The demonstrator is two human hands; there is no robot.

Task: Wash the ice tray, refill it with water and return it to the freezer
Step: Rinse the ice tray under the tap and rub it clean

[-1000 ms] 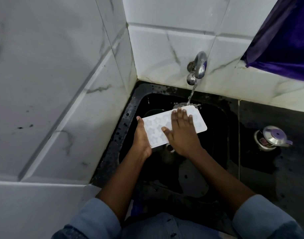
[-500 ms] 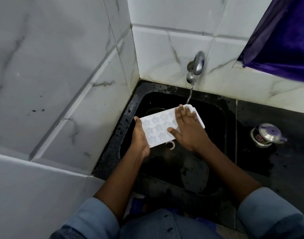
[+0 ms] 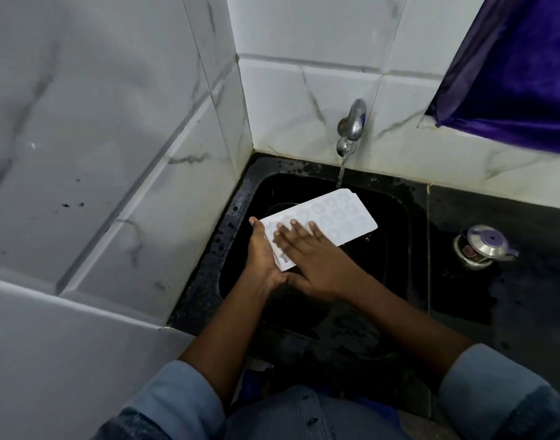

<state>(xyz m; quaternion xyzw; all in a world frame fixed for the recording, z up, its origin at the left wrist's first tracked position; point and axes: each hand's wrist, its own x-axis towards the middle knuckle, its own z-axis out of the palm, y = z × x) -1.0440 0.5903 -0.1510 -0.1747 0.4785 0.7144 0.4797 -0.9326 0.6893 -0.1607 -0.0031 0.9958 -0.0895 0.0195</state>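
Along the left side we see marbled white wall tiles [image 3: 113, 154] running down to the corner where the black sink [image 3: 237, 217] is set. Over its basin our left hand [image 3: 261, 255] grips the near short end of the white ice tray [image 3: 332, 217], with the thumb lying up along the edge and the other fingers hidden beneath. We hold the tray above the sink with its moulded cavities facing up. Its long axis runs from the near left, at that grip, away to the far right, so the far end points toward the tap. Our right hand [image 3: 313, 262] lies flat on the near half of the tray, fingers straight and a little apart, pressing on the cavities. From the steel tap [image 3: 353, 125] on the back wall a thin stream of water [image 3: 341, 173] falls onto the tray's far corner. Further right, on the wet black counter [image 3: 463, 312], a small steel pot with a purple-knobbed lid [image 3: 483, 247] stands apart from the sink. At the top right a purple cloth [image 3: 520, 74] hangs over the tiles.
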